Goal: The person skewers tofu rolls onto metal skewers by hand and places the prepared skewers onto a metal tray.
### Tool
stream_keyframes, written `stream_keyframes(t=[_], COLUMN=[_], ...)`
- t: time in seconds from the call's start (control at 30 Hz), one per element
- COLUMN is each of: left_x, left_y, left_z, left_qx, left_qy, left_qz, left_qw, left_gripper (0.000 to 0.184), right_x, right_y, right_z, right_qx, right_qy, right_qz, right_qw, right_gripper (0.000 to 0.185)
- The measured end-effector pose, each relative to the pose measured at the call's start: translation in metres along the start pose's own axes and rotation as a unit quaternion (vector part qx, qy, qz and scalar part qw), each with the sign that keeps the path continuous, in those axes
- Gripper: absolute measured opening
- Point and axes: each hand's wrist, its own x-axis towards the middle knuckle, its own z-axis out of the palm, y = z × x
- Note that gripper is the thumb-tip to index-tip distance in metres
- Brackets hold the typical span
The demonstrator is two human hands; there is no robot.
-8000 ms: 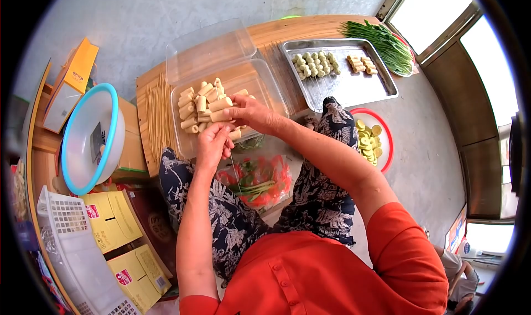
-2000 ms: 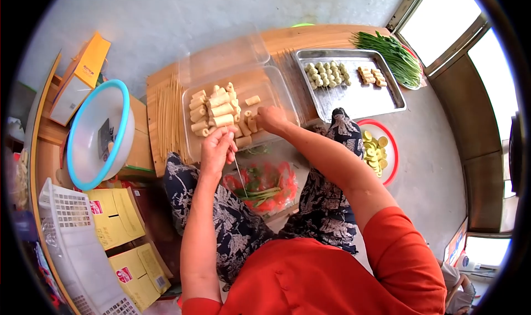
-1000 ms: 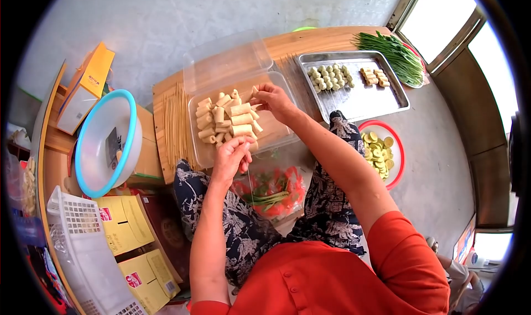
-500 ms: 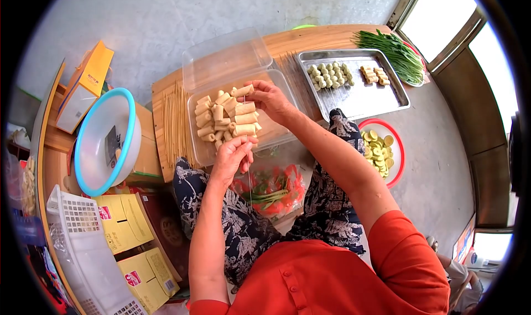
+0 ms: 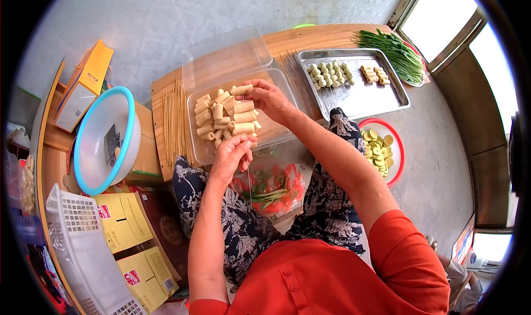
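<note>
My left hand pinches a thin wooden skewer, whose lower end reaches down between the knees. Above that hand, several beige tofu skin rolls lie crosswise in line with the skewer and appear threaded on it. Between the fingertips of my right hand is one more tofu skin roll, level with the skewer's upper end. Whether the tip has entered this roll I cannot tell. Behind and left of the skewer, loose rolls are piled in a clear plastic container.
Bare skewers lie left of the container, whose lid rests behind it. A metal tray with skewered pieces stands right, near leafy greens and a red-rimmed bowl of slices. A blue-rimmed basin stands left.
</note>
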Motion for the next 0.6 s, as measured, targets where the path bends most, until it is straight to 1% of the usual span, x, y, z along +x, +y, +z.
stream_keyframes(t=[0.3, 0.5, 0.6], left_x=[-0.0006, 0.0010, 0.0009], left_y=[0.0018, -0.0013, -0.0002], left_z=[0.0012, 0.0011, 0.0015], left_qx=[0.006, 0.018, 0.021], left_qy=[0.004, 0.012, 0.020], left_qz=[-0.002, -0.001, -0.002], left_qw=[1.000, 1.000, 1.000], left_gripper=[0.024, 0.024, 0.023], right_x=[-0.0019, -0.0036, -0.0059], right_y=[0.0011, -0.0003, -0.0011], right_z=[0.0000, -0.0006, -0.0004], right_qx=[0.024, 0.008, -0.003], right_qy=[-0.013, -0.011, -0.026], right_qz=[-0.008, -0.002, 0.007], right_qw=[1.000, 1.000, 1.000], right_gripper=[0.024, 0.023, 0.023])
